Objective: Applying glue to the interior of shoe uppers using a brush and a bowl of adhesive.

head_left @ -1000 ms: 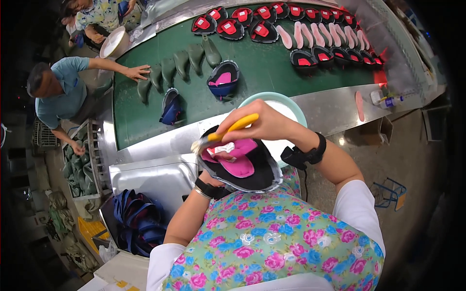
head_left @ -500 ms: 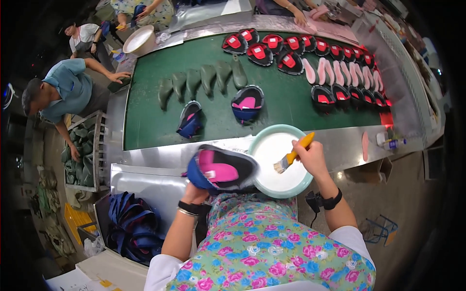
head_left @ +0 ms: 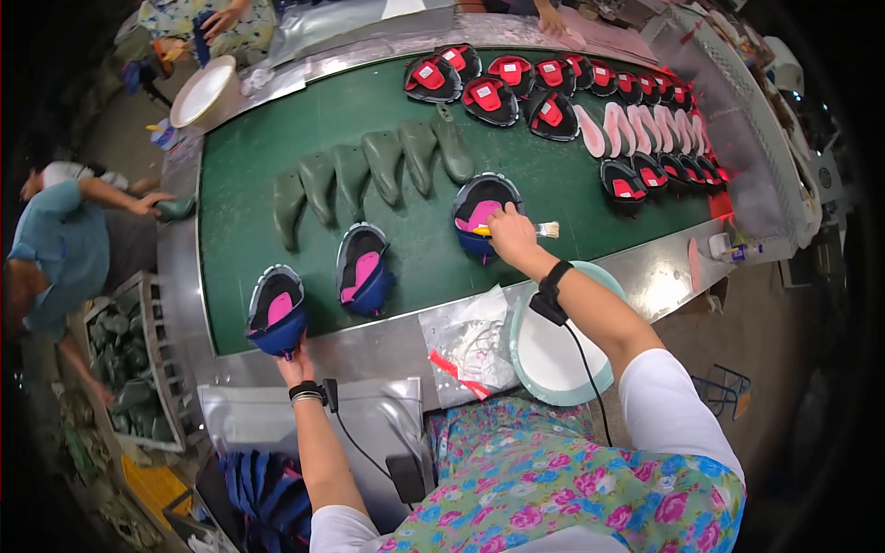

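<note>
Landmark: pale green basin (head_left: pixel 590 391) of white liquid, at the near edge of the green-topped bench (head_left: pixel 406 276). Left hand (head_left: pixel 296 369) was well left of the basin, touching the near end of the leftmost upper (head_left: pixel 277 313), blue outside, pink inside; its fingertips were partly hidden, so I couldn't tell if that grip pinched or only touched. Right hand (head_left: pixel 513 235) was over the bench, just beyond the basin, grip pinching a yellow-handled brush (head_left: pixel 546 229), bristles pointing right. Its fingers overlapped the right upper (head_left: pixel 484 195), same colours, also beyond the basin; couldn't tell if they touched it. Middle upper (head_left: pixel 365 269) stood left of the basin, apart from the other two. Stained clear sheet (head_left: pixel 468 346) lay just left of the basin. Green foot forms (head_left: pixel 383 166) ran in a row beyond it and to the left. Pale pink insoles (head_left: pixel 641 127) and red-lined black uppers (head_left: pixel 491 100) sat farther beyond. Far left of the basin, a co-worker's hand (head_left: pixel 149 203) was on another green form (head_left: pixel 177 209).
</note>
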Demonstrator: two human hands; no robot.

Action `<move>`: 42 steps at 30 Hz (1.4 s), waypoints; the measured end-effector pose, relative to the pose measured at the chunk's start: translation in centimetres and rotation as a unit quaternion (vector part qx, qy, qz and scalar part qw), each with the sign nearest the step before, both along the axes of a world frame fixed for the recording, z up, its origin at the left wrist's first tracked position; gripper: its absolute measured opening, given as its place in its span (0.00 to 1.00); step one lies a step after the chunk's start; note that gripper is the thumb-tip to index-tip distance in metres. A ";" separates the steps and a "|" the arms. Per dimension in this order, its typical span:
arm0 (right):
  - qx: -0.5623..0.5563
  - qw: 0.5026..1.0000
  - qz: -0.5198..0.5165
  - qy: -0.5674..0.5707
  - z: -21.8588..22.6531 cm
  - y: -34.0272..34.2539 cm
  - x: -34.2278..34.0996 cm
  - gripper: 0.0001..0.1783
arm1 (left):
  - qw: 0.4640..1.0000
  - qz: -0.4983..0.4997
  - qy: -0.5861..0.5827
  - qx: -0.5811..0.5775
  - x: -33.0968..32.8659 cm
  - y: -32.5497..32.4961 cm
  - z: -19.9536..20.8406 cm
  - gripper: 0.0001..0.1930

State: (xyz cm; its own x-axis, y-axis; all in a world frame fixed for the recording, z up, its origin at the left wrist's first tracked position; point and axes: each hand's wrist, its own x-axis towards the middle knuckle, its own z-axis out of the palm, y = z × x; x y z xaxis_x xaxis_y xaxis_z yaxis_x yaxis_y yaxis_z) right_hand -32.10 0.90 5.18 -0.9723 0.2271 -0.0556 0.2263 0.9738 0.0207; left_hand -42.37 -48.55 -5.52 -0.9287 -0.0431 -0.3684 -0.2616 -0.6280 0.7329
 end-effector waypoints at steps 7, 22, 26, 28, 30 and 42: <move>-0.013 0.995 -0.040 -0.087 -4.8 1.1 -1.4 0.15 | 0.998 0.014 -0.049 -0.033 -3.1 2.0 -5.4 0.23; -0.092 0.984 0.073 -0.136 -1.8 -3.6 -2.7 0.14 | 0.984 0.022 -0.167 -0.050 -1.8 -1.2 -1.0 0.27; -0.141 0.984 0.056 -0.096 -0.1 -4.9 -2.3 0.25 | 0.960 0.022 -0.252 -0.117 -0.1 0.9 -0.1 0.36; -0.145 0.984 0.051 -0.091 2.4 -7.6 -3.4 0.26 | 0.954 0.058 -0.255 -0.147 -0.3 0.5 -0.2 0.39; -0.146 0.984 0.092 -0.054 3.1 -9.9 -3.9 0.25 | 0.988 0.027 -0.119 -0.094 -2.6 0.2 0.3 0.44; -0.080 0.967 0.237 -0.036 -0.3 -21.8 -8.1 0.09 | 0.961 0.007 -0.156 -0.229 -3.2 3.2 0.7 0.34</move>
